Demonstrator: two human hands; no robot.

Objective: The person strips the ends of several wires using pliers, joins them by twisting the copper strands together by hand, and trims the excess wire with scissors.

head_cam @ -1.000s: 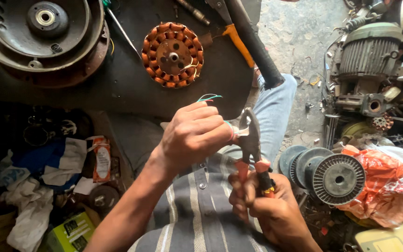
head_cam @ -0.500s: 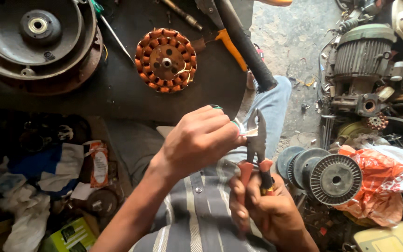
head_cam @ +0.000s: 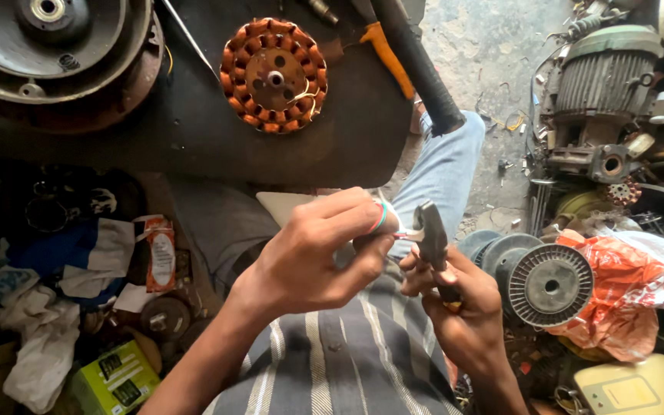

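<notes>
Wires (head_cam: 382, 217), thin and coloured red and green, loop over the fingers of the left hand (head_cam: 313, 250), which is curled closed around them just above the person's lap. Their ends run straight into the nose of a pair of pliers (head_cam: 430, 234), and the right hand (head_cam: 459, 303) is wrapped tight around the pliers' handles, so the jaws look closed on the wire ends. Both hands sit close together, almost touching, over a striped shirt (head_cam: 347, 361).

As a judgement, the wire ends are being gripped or stripped at this point; whether any insulation has already come off is too small to tell, and nothing shows the wires joined to anything yet.

Beyond the hands, on the dark worktop (head_cam: 194, 138), lies a round stator with orange copper windings (head_cam: 273, 75), untouched and well apart from the wires. A large grey motor housing (head_cam: 55, 46) rests at the worktop's far left, and a black-handled tool (head_cam: 416, 61) lies across its right edge. To the right, on the floor, sit ribbed grey discs (head_cam: 551, 284), an orange plastic bag (head_cam: 616, 300) and a finned motor (head_cam: 605, 77). Rags and small boxes (head_cam: 117, 376) clutter the left.
</notes>
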